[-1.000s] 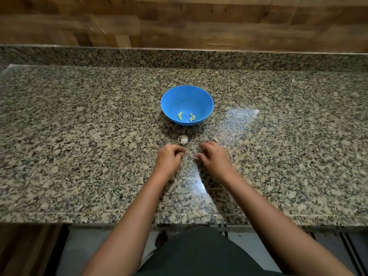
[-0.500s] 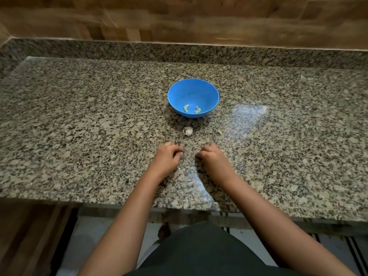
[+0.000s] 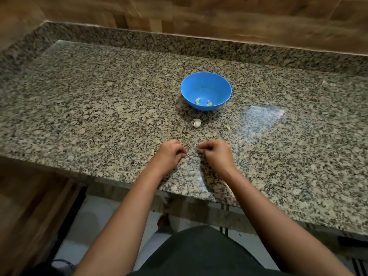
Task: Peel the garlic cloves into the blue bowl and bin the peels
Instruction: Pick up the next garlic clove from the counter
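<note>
Speckled granite forms the desk, with a wood-plank wall behind it, and the blue bowl stands near the middle with a few pale peeled cloves lying in its bottom. Just in front of the bowl, apart from it, lies a garlic piece with papery white skin curling off, and a small pale scrap sits on the stone to its right. Nearer the desk edge the left hand and the right hand rest knuckles-up with fingers curled down onto the stone, close to each other but not touching. A pale speck shows at the right fingertips, yet I cannot tell whether either hand actually pinches anything. The step looks like gathering loose peel from the stone. To do it well, the fingertips should drag flakes into one small heap before lifting, since thin skin tends to cling to stone and is likely to scatter on any draught. Pale flakes hide easily against this mottled pattern, so a slow sweep serves better than picking. No bin is in view.
</note>
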Demonstrator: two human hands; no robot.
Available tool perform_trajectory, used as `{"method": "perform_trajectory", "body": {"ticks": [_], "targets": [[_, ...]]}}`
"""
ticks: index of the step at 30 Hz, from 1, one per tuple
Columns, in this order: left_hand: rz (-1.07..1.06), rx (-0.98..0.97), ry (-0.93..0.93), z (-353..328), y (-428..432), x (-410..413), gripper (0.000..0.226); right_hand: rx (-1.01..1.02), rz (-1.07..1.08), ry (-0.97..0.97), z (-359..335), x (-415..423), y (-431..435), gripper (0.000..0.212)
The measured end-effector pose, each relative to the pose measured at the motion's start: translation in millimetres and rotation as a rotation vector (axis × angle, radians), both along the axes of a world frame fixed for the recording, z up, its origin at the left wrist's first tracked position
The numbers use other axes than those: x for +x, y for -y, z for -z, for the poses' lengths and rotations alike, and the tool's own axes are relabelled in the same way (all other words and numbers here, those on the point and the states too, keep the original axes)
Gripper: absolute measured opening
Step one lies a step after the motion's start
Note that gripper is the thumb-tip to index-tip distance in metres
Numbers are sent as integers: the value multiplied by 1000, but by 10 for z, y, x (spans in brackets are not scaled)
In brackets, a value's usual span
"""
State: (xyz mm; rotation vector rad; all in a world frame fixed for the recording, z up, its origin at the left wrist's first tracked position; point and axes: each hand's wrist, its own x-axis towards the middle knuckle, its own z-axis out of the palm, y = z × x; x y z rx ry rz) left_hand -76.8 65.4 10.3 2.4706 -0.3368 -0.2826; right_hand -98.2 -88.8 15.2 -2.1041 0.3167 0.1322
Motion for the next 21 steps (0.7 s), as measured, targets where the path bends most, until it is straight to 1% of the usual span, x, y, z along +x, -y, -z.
{"method": "perform_trajectory", "body": {"ticks": [2,3,4,7,8,11,13,14,17,21], "targets": [[-19,7,9,-4,18,-10,17,108,33,-43,-20,-12,-37,12],[-65,-38,-5,0,13,-25,15,171,55,-69,-42,-28,-71,10],[-157,-134,-40,3,-5,-51,13,233,74,-101,-63,-44,-113,10],[-536,-610,-162,-10,-153,-223,9,366,65,-197,-141,-78,-280,15],[-620,-716,-171,-8,-230,-282,10,423,51,-214,-161,-81,-355,16],[-802,-990,-179,-15,-566,-495,13,583,-6,-268,-204,-120,-722,15],[-923,-1196,-175,-22,-884,-656,16,638,-71,-307,-218,-186,-1085,13],[-974,-1261,-165,-15,-1074,-761,17,646,-118,-337,-213,-237,-1298,14],[-1075,-1325,-68,42,-1715,-1195,17,649,-280,-422,-141,-447,-2017,20],[-1267,-1327,21,183,-2677,-1925,20,592,-459,-478,-31,-924,-3095,11]]}}
